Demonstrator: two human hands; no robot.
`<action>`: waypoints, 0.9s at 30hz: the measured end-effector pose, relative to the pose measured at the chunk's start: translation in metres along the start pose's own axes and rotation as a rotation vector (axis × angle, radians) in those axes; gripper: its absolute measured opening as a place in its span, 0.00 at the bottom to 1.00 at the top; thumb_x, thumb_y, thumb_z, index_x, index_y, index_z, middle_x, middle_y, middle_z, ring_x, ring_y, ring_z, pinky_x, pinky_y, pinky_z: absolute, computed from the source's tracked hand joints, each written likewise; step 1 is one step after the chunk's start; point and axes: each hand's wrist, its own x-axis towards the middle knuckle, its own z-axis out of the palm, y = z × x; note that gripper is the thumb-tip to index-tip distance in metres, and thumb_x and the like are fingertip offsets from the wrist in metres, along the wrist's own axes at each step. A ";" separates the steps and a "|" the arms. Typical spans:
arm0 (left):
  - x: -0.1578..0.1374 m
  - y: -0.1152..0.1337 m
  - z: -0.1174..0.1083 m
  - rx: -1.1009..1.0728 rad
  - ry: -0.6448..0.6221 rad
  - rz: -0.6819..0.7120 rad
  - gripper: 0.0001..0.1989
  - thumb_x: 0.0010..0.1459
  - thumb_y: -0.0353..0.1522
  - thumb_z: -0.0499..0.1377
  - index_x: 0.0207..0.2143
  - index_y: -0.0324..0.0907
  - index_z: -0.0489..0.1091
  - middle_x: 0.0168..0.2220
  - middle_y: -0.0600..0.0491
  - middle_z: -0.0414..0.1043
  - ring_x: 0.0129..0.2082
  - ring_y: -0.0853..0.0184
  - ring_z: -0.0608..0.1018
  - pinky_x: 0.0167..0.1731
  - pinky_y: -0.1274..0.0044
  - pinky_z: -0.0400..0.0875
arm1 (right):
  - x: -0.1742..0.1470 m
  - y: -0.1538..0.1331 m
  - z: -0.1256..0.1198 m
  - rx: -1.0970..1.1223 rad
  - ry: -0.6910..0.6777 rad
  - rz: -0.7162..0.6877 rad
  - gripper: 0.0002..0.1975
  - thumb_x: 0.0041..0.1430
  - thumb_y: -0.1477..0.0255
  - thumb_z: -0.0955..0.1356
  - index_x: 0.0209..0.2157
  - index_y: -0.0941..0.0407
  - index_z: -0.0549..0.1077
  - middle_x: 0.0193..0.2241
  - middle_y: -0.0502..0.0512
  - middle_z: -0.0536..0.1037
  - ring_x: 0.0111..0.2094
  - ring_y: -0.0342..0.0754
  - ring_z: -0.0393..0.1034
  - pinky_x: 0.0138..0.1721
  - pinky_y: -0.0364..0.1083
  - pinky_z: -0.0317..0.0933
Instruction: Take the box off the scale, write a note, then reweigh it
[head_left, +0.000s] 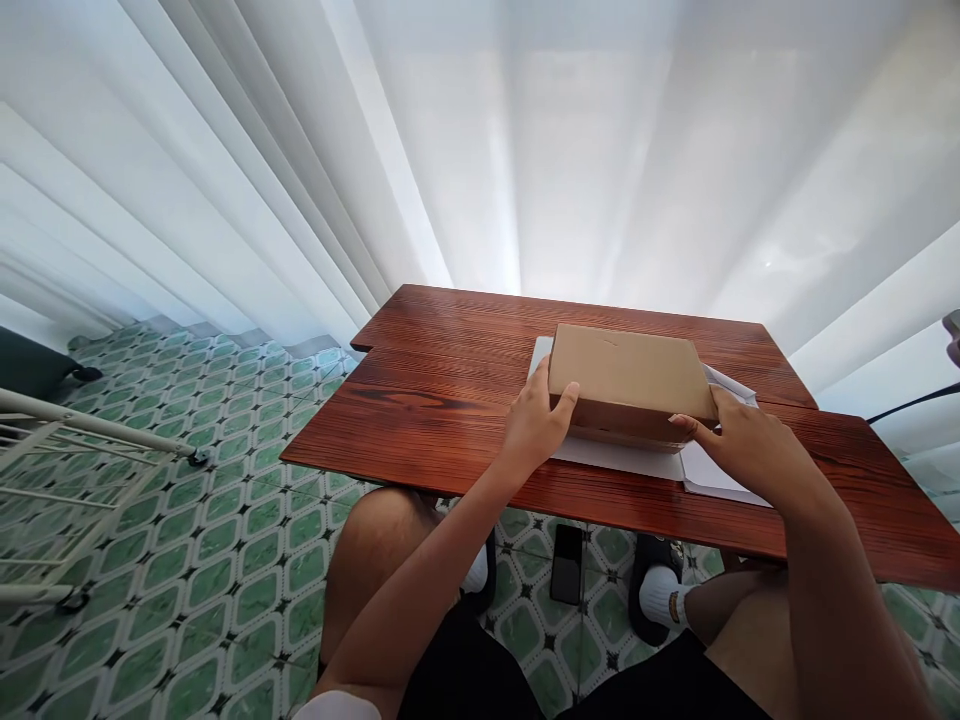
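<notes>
A closed brown cardboard box (626, 370) sits over white paper (622, 455) on the dark red wooden table. My left hand (536, 415) grips its left end, thumb against the front top edge. Around the right end is my right hand (739, 435), its thumb along the front edge and its other fingers partly hidden behind the corner. More white sheets (720, 475) stick out beneath and to the right of the box. Whether the box rests fully on the paper or is slightly lifted, I cannot tell.
The wooden table (420, 390) has stepped edges at left and right. White curtains (585, 160) hang right behind it. A black phone (566, 565) lies on the green tiled floor (247, 540) between my feet. A white wheeled rack (82, 430) stands at far left.
</notes>
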 end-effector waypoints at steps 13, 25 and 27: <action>-0.002 0.011 -0.025 -0.011 -0.009 0.039 0.35 0.66 0.48 0.48 0.69 0.41 0.50 0.69 0.44 0.55 0.68 0.52 0.61 0.64 0.59 0.60 | 0.002 -0.007 -0.005 0.380 0.169 -0.013 0.37 0.51 0.48 0.70 0.59 0.54 0.69 0.45 0.62 0.79 0.40 0.61 0.74 0.38 0.53 0.65; 0.002 0.009 -0.071 -0.043 0.179 0.038 0.30 0.66 0.46 0.49 0.66 0.45 0.57 0.67 0.47 0.61 0.66 0.52 0.65 0.62 0.59 0.62 | 0.012 -0.064 -0.012 0.454 0.226 -0.058 0.36 0.51 0.50 0.71 0.56 0.57 0.70 0.46 0.64 0.78 0.41 0.60 0.74 0.38 0.53 0.66; 0.003 0.006 -0.080 -0.035 0.218 0.036 0.29 0.66 0.46 0.48 0.65 0.45 0.59 0.66 0.48 0.63 0.65 0.52 0.66 0.62 0.59 0.62 | 0.016 -0.075 -0.012 0.454 0.224 -0.072 0.37 0.51 0.50 0.71 0.56 0.58 0.70 0.44 0.64 0.79 0.40 0.60 0.74 0.37 0.52 0.66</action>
